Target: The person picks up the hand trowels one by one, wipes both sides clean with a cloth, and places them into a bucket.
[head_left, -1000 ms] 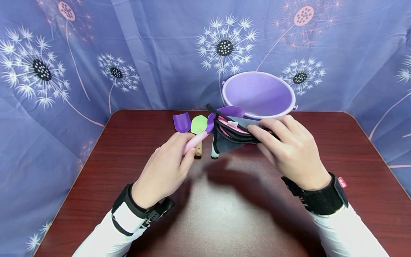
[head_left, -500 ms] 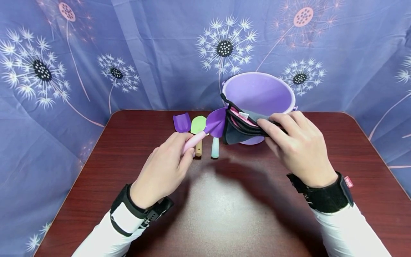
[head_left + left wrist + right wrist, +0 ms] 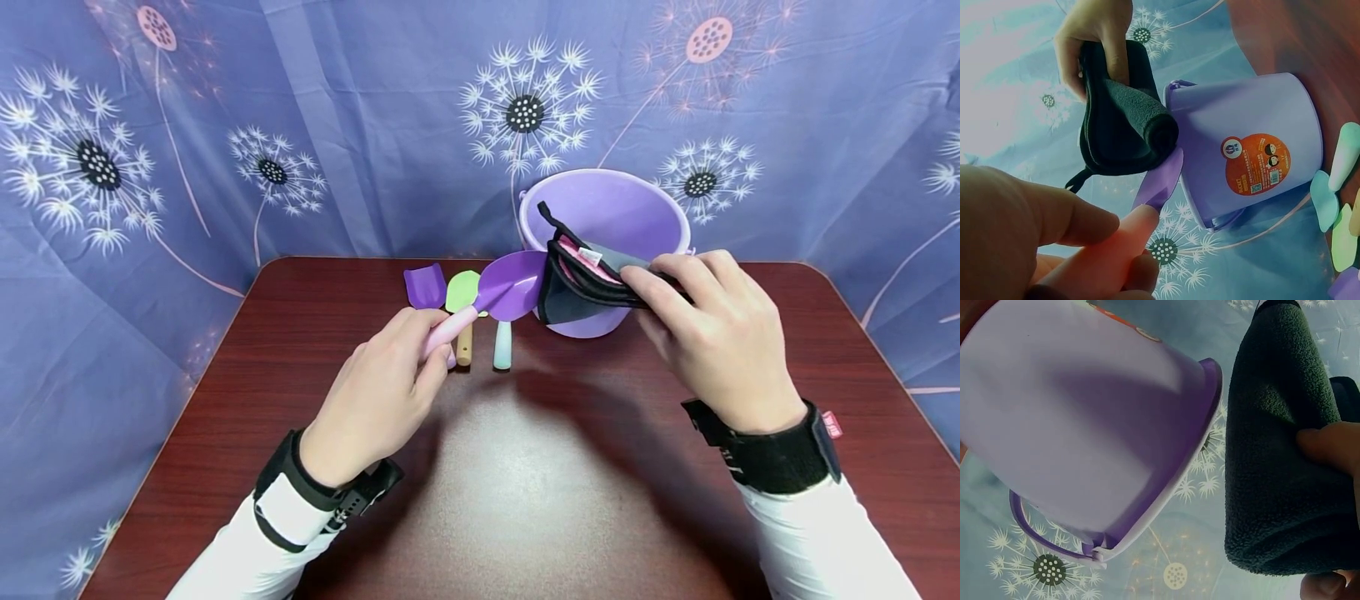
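My left hand (image 3: 375, 392) grips the pink handle of a toy shovel (image 3: 517, 282), its purple scoop-shaped blade raised to the upper right. A folded dark grey cloth (image 3: 570, 296) with black edging and pink inner layers is pinched in my right hand (image 3: 716, 342), thumb below and fingers on top. The cloth's left edge overlaps the blade's tip in the head view. In the left wrist view, the cloth (image 3: 1138, 119) hangs just beyond the blade (image 3: 1163, 178). Close by the cloth in the right wrist view is the lilac bucket (image 3: 1085, 419).
The bucket stands at the back of the dark red wooden table (image 3: 247, 400). Left of it lie a purple shovel blade (image 3: 426, 287), a green leaf-shaped blade (image 3: 462, 290), a wooden handle (image 3: 465, 346) and a pale mint handle (image 3: 502, 346). A blue dandelion-print curtain (image 3: 390, 108) hangs behind.
My right hand has moved the cloth rightward and slightly up, off most of the shovel blade and in front of the bucket. The left hand stays almost still, the blade now more exposed.
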Tool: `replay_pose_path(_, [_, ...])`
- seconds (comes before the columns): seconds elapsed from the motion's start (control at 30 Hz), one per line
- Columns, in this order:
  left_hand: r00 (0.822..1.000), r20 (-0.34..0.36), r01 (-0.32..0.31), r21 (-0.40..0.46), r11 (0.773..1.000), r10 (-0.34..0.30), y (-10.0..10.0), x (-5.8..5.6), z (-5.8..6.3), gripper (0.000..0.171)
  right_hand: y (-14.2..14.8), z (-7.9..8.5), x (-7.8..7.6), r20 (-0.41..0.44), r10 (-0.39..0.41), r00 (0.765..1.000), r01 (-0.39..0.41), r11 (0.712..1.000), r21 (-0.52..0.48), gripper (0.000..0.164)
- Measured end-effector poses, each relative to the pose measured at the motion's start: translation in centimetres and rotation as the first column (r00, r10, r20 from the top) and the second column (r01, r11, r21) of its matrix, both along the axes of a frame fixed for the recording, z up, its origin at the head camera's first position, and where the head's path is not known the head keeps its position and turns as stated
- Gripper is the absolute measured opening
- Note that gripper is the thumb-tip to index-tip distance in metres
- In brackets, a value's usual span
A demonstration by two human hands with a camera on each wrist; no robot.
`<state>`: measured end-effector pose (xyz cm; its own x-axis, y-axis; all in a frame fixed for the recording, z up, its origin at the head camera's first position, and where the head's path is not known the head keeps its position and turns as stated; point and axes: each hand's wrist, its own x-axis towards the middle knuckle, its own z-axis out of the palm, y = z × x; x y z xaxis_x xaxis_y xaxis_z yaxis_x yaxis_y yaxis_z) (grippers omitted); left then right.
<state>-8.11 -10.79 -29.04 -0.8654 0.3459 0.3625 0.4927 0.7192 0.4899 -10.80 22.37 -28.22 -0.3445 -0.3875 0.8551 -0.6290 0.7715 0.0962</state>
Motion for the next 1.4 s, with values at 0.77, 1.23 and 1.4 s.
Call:
replay_pose_path(0.77, [0.998, -0.054, 0.033, -0.04, 0.999, -0.035, 0.8, -0.1, -1.0, 0.014, -1.0, -0.7, 0.0, -0.006, 0.075, 0.997, -0.075, 0.996, 0.056, 0.023])
replay_pose_path(1.23, [0.989, -0.119, 0.079, -0.051, 0.996, -0.084, 1.0, -0.1, -1.7, 0.033, -2.0, -0.6, 0.2, 0.003, 0.152, 0.988, -0.152, 0.984, 0.089, 0.022])
replay_pose_path(1.4, [0.987, -0.131, 0.089, -0.046, 0.995, -0.094, 1.0, -0.1, -1.8, 0.028, -2.3, -0.5, 0.4, 0.011, 0.191, 0.982, -0.191, 0.978, 0.086, 0.022])
